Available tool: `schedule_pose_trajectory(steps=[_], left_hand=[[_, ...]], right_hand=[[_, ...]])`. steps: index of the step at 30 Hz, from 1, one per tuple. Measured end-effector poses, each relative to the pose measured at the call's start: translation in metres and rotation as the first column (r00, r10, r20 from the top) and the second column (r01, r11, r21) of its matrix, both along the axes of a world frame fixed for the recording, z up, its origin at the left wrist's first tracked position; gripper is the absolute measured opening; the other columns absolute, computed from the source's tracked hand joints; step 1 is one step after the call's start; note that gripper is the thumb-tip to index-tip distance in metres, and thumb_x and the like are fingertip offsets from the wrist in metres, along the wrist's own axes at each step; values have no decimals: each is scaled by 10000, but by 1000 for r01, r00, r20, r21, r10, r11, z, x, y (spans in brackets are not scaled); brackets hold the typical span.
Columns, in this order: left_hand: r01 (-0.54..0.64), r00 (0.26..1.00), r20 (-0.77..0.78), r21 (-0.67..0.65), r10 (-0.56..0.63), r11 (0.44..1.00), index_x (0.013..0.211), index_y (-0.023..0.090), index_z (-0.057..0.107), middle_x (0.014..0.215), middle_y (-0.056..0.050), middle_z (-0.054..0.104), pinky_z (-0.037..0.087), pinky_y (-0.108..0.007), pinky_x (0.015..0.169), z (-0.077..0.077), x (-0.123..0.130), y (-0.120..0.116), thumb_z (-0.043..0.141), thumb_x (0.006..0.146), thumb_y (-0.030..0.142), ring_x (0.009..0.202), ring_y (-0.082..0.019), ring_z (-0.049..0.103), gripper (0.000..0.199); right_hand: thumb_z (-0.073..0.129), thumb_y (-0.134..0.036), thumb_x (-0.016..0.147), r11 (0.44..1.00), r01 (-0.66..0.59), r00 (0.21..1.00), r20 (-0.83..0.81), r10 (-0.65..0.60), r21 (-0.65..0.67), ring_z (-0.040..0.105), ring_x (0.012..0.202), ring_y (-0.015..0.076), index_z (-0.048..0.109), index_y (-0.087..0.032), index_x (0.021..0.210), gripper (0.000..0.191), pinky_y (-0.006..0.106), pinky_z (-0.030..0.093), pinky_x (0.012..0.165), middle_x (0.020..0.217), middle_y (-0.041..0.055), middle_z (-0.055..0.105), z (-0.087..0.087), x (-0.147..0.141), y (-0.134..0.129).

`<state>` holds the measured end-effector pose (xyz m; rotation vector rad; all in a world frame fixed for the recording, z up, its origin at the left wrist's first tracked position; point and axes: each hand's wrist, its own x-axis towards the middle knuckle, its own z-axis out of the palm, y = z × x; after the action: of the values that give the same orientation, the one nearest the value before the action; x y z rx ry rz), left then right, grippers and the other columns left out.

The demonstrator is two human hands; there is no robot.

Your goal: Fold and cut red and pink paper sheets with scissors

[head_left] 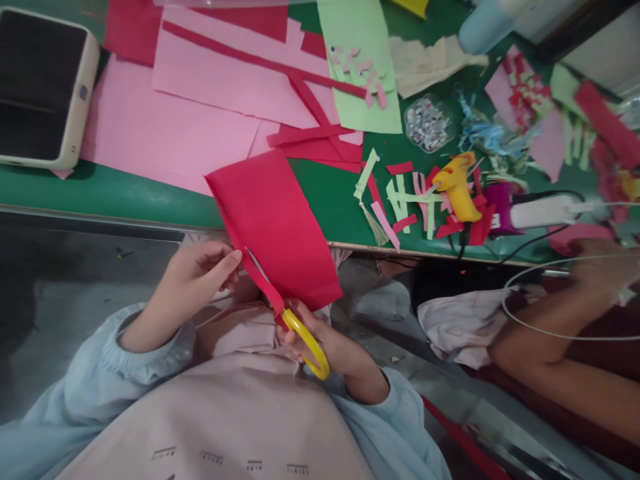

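Note:
A red sheet of paper slants over the table's front edge above my lap. My left hand pinches its left edge between thumb and fingers. In my right hand is a pair of scissors with yellow handles. The blades lie along the sheet's lower left side, and a narrow red strip is partly parted from the sheet there. My right fingers are around the handles, close to the sheet's lower end.
Pink sheets, red strips and a green sheet cover the back of the table. A tablet-like device lies at left. To the right are a yellow glue gun, paper scraps, a dish of small pieces and another person's arm.

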<state>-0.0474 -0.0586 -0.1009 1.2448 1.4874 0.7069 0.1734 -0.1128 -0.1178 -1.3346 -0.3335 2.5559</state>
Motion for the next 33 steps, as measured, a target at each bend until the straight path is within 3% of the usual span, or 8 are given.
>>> schedule_pose_trajectory(steps=[3, 7, 10, 16, 22, 29, 33], left_hand=[[22, 999, 38, 22, -23, 1000, 638, 160, 598, 540, 20, 564, 389, -173, 476, 2, 0, -1, 566, 893, 370, 493, -71, 491, 332], [48, 991, 121, 14, -50, 999, 648, 150, 603, 546, 14, 571, 403, -175, 491, 4, 5, -5, 587, 898, 373, 505, -73, 494, 335], [31, 990, 135, 1, -31, 1000, 660, 149, 611, 558, 7, 589, 415, -178, 498, 5, 8, -7, 598, 895, 389, 513, -78, 506, 336], [61, 990, 127, 4, -61, 998, 661, 151, 611, 565, 8, 589, 408, -182, 500, 4, 5, -7, 576, 913, 394, 521, -78, 506, 351], [68, 991, 112, 1, -67, 998, 658, 154, 613, 568, 9, 582, 405, -184, 505, 4, 5, -7, 571, 912, 385, 526, -79, 504, 345], [72, 992, 106, 2, -71, 997, 672, 162, 620, 568, 10, 591, 409, -192, 508, 4, 5, -8, 571, 912, 376, 528, -84, 512, 326], [73, 992, 107, -1, -73, 997, 672, 161, 615, 565, 10, 589, 413, -192, 505, 4, 5, -8, 569, 911, 382, 524, -85, 514, 329]], right_hand=[[574, -773, 773, 999, -31, 993, -112, 29, -14, 377, 483, 62, 481, -219, 969, 595, 204, 299, 458, 641, -67, 440, -6, 4, -3], [662, -809, 669, 981, -87, 975, -185, 120, 175, 352, 542, 60, 491, -200, 885, 668, 220, 296, 491, 694, -55, 412, 0, 7, -3], [675, -820, 633, 967, -115, 973, -168, 156, 229, 337, 563, 62, 483, -195, 827, 682, 232, 270, 506, 716, -46, 407, 7, 6, -2], [700, -734, 711, 986, -44, 983, -169, 72, 163, 344, 558, 77, 471, -222, 874, 583, 249, 281, 530, 703, -53, 414, 2, 7, -4], [566, -777, 788, 998, -44, 966, -254, 52, 39, 351, 552, 89, 517, -214, 895, 575, 258, 261, 528, 691, -35, 427, -14, 9, -9], [633, -760, 744, 995, -13, 969, -247, -12, -98, 350, 554, 95, 550, -220, 905, 570, 254, 253, 517, 684, -38, 427, -22, 11, -11], [643, -768, 730, 994, -6, 969, -245, -21, -109, 355, 546, 95, 569, -220, 903, 579, 252, 261, 503, 669, -41, 441, -28, 12, -14]])
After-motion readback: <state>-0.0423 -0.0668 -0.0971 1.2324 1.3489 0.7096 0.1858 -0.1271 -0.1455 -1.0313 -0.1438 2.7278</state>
